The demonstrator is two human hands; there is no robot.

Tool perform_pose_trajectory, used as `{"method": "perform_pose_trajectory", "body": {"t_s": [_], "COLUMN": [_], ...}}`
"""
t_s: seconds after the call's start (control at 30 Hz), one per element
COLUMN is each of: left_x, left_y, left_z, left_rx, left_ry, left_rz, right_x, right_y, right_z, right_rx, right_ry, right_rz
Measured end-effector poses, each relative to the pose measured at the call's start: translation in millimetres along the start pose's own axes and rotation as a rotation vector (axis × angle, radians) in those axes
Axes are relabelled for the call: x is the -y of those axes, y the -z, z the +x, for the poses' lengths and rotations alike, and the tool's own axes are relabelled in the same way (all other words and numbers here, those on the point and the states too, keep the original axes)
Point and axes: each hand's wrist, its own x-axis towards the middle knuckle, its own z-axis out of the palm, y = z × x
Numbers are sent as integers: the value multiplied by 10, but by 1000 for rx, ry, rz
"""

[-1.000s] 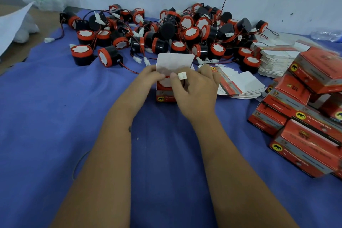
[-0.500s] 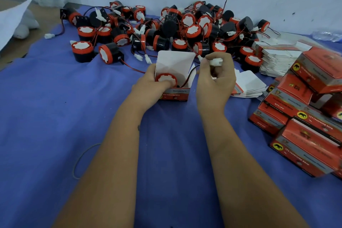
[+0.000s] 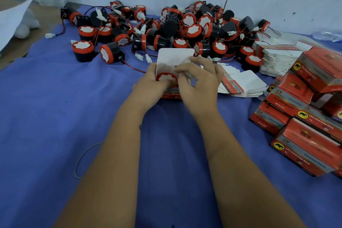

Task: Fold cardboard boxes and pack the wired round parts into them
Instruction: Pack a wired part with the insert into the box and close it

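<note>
A small red cardboard box (image 3: 171, 96) stands on the blue cloth with its white lid flap (image 3: 174, 56) upright. A round black part with an orange-red rim (image 3: 166, 77) sits in the box's open top. My left hand (image 3: 149, 87) grips the box from the left side. My right hand (image 3: 198, 83) is over the box's right half, its curled fingers reaching into the opening beside the part. What those fingers pinch is blurred. The part's wire is hidden.
A heap of wired round parts (image 3: 166, 27) lies along the back wall. Flat unfolded boxes (image 3: 244, 83) are stacked right of my hands, with another stack (image 3: 277, 59) behind. Folded red boxes (image 3: 311, 109) are piled at the right. A rubber band (image 3: 83, 159) lies at the left.
My right hand, which held the white connector up beside the box half a second ago, has come down and left over the box opening. The left hand keeps hold of the box.
</note>
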Motion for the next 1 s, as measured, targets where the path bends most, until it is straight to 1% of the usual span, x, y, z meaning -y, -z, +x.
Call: {"method": "perform_pose_trajectory", "body": {"t_s": [0.1,0.17,0.23,0.3,0.4,0.5,0.6,0.73,0.83,0.93,1.0], "left_x": [-21,-32,-30,-18,4,-3,-14,-46,-54,-52,-50], "left_y": [0,4,4,5,11,22,32,46,33,19,10], "left_z": [-20,-31,-29,-19,-7,-21,-28,-51,-59,-47,-44], "left_rx": [15,22,24,17,25,44,79,119,150,170,148], "left_ry": [-14,-13,-14,-11,-13,-14,-25,-33,-48,-45,-30], "left_rz": [0,-6,-5,6,15,15,28,53,59,65,65], "right_x": [-70,-67,-61,-62,-64,-50,-27,-10,-17,-19,-33], "right_y": [-10,-6,1,14,37,44,35,23,11,23,40], "right_z": [-14,-7,1,14,57,86,81,56,69,100,116], "right_rx": [15,68,64,32,98,126,110,84,78,119,167], "right_ry": [108,118,114,66,-85,-168,-190,-159,-190,-226,-216], "right_rz": [-85,-109,-115,-95,-57,-41,-26,-26,-4,-10,-56]}}
